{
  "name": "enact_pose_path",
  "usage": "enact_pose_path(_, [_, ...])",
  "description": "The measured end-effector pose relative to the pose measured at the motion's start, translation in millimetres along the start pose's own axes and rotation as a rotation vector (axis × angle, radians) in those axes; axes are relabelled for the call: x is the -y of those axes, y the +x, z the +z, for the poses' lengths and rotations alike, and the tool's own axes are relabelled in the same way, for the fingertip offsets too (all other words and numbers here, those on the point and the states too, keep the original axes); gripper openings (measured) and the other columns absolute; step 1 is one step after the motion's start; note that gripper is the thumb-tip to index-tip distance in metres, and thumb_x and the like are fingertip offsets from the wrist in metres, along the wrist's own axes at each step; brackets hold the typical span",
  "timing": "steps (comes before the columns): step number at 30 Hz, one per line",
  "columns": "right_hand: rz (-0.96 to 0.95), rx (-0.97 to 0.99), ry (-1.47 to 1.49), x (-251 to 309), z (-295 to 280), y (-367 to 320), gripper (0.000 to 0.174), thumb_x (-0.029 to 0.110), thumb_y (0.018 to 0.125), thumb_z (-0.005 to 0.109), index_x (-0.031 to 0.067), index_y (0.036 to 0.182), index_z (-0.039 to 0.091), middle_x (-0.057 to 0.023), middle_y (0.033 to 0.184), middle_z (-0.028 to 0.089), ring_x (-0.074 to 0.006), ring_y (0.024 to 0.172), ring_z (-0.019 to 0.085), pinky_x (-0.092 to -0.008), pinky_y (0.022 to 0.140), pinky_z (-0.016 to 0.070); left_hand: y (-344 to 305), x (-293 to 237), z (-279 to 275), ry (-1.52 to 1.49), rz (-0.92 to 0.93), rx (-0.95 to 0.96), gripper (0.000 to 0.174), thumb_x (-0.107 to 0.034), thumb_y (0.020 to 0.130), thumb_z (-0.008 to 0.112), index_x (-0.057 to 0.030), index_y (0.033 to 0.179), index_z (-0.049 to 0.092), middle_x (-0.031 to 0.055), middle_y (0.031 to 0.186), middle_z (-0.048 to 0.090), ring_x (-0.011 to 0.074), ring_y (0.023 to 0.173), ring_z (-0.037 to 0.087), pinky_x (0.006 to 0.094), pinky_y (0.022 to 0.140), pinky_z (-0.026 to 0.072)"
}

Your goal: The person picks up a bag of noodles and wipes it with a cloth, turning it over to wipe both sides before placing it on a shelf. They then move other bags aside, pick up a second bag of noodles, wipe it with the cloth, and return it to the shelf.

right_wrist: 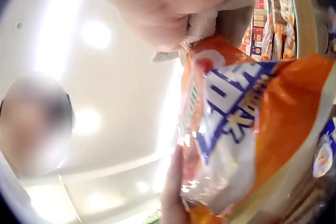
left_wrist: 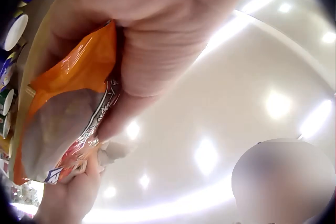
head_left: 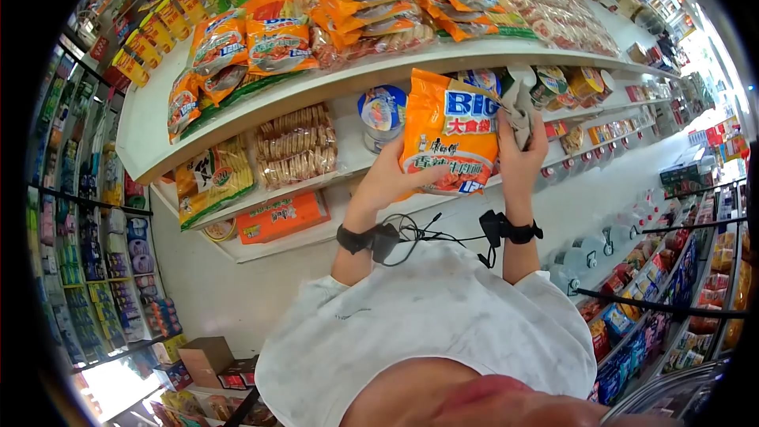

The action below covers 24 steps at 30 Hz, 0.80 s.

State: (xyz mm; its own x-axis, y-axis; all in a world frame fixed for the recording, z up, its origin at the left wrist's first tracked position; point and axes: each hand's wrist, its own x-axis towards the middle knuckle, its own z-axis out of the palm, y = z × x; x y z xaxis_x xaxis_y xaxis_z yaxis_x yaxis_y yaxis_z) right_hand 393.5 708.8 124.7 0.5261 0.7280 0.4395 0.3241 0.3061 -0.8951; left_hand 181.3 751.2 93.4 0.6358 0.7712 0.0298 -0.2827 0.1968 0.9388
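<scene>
A glossy orange packet (head_left: 455, 130) is held up between the two hands, face outward, its film creased and seemingly unopened, its top leaning slightly toward one o'clock. Big blue "BIG" lettering runs near twelve, red characters beneath it, a food picture near six. The left hand (head_left: 393, 175) grips it at eight o'clock. A crumpled grey cloth (head_left: 518, 115), bunched in the right hand (head_left: 522, 160), touches its edge at two.

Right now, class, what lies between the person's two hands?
In the head view, an orange packet lies between the left hand and the right hand.
</scene>
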Motion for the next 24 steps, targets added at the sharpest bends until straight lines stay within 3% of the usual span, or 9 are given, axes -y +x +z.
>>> enact_pose_path(2, [0.08, 0.032, 0.162, 4.3, 5.7, 8.8, 0.032, 0.014, 0.093, 0.07, 0.0009, 0.121, 0.061, -0.005, 0.111, 0.067, -0.0108, 0.1, 0.061, -0.0246, 0.085, 0.0474, 1.8, -3.8, -13.2, 0.021, 0.01, -0.029, 0.058, -0.01, 0.079, 0.084, 0.0005, 0.129, 0.055, 0.0086, 0.118, 0.068, 0.0145, 0.101, 0.066, 0.0296, 0.089, 0.0534])
enact_pose_path(3, [0.254, -0.008, 0.431, 5.1, 9.9, 13.2, 0.037, 0.019, 0.095, 0.069, 0.0029, 0.126, 0.058, -0.0053, 0.116, 0.065, -0.013, 0.104, 0.062, -0.0268, 0.087, 0.0488, 0.0, -8.8, -19.5, 0.014, 0.008, -0.043, 0.057, -0.01, 0.079, 0.083, 0.0006, 0.128, 0.056, 0.0087, 0.118, 0.068, 0.0147, 0.101, 0.067, 0.0297, 0.088, 0.0535])
enact_pose_path(6, [0.43, -0.144, 0.612, -8.2, 23.2, 34.3, 0.042, 0.023, 0.095, 0.069, 0.0037, 0.129, 0.054, -0.0047, 0.12, 0.063, -0.0156, 0.107, 0.062, -0.0303, 0.09, 0.0506, 2.7, -14.1, -27.1, -0.06, 0.023, -0.181, 0.053, -0.009, 0.08, 0.083, 0.001, 0.125, 0.058, 0.0086, 0.117, 0.068, 0.0141, 0.1, 0.067, 0.0294, 0.087, 0.0547])
enact_pose_path(10, [0.688, 0.276, 0.846, -42.6, 37.3, 25.8, 0.038, 0.021, 0.097, 0.066, 0.0008, 0.128, 0.054, -0.0082, 0.119, 0.064, -0.0184, 0.108, 0.064, -0.0338, 0.087, 0.0534, 28.8, -16.3, -19.8, -0.211, 0.201, -0.472, 0.045, -0.008, 0.082, 0.081, 0.0018, 0.12, 0.06, 0.0083, 0.112, 0.07, 0.0138, 0.097, 0.068, 0.0292, 0.085, 0.0557])
enact_pose_path(13, [0.377, 0.649, 0.342, -59.5, 44.2, 26.6, 0.024, 0.019, 0.094, 0.07, -0.0004, 0.107, 0.065, -0.0032, 0.098, 0.068, -0.0099, 0.091, 0.061, -0.0265, 0.077, 0.0502, 36.4, -39.0, -10.6, -0.161, 0.236, -0.566, 0.042, -0.012, 0.084, 0.08, 0.001, 0.118, 0.06, 0.0091, 0.111, 0.07, 0.0138, 0.095, 0.068, 0.0291, 0.083, 0.0561])
enact_pose_path(17, [0.302, 0.647, 0.395, -63.1, 54.0, 65.7, 0.02, 0.015, 0.09, 0.074, -0.0002, 0.098, 0.065, -0.0011, 0.089, 0.067, -0.0076, 0.079, 0.059, -0.0245, 0.07, 0.0487, 51.4, -52.3, -7.6, 0.022, 0.253, -0.574, 0.054, -0.018, 0.083, 0.082, 0.0012, 0.125, 0.054, 0.0097, 0.117, 0.067, 0.0145, 0.102, 0.066, 0.0303, 0.088, 0.0545])
enact_pose_path(20, [0.448, 0.659, 0.544, -36.4, 50.7, 98.6, 0.023, 0.015, 0.089, 0.077, 0.001, 0.1, 0.063, -0.0008, 0.088, 0.066, -0.0066, 0.08, 0.059, -0.0232, 0.069, 0.0489, 70.1, -64.0, -7.0, 0.13, 0.243, -0.525, 0.068, -0.018, 0.081, 0.084, 0.0008, 0.134, 0.046, 0.0094, 0.124, 0.063, 0.0153, 0.11, 0.062, 0.0311, 0.095, 0.0509])
enact_pose_path(21, [0.277, 0.589, 0.525, -46.1, 60.6, 106.0, 0.026, 0.015, 0.088, 0.078, 0.0021, 0.104, 0.061, -0.0012, 0.09, 0.066, -0.0069, 0.082, 0.06, -0.0228, 0.07, 0.0496, 76.2, -68.2, -4.0, 0.177, 0.265, -0.54, 0.069, -0.018, 0.081, 0.084, 0.0008, 0.135, 0.045, 0.0092, 0.124, 0.062, 0.0153, 0.111, 0.061, 0.031, 0.095, 0.0505])
enact_pose_path(24, [0.246, 0.546, 0.617, -54.9, 78.4, 132.5, 0.027, 0.014, 0.088, 0.077, 0.0024, 0.106, 0.061, -0.0017, 0.093, 0.066, -0.007, 0.083, 0.06, -0.0232, 0.071, 0.0499, 100.1, -86.8, 0.1, 0.304, 0.426, -0.625, 0.081, -0.016, 0.08, 0.085, 0.0043, 0.142, 0.036, 0.0131, 0.13, 0.058, 0.0173, 0.118, 0.058, 0.0323, 0.098, 0.049])
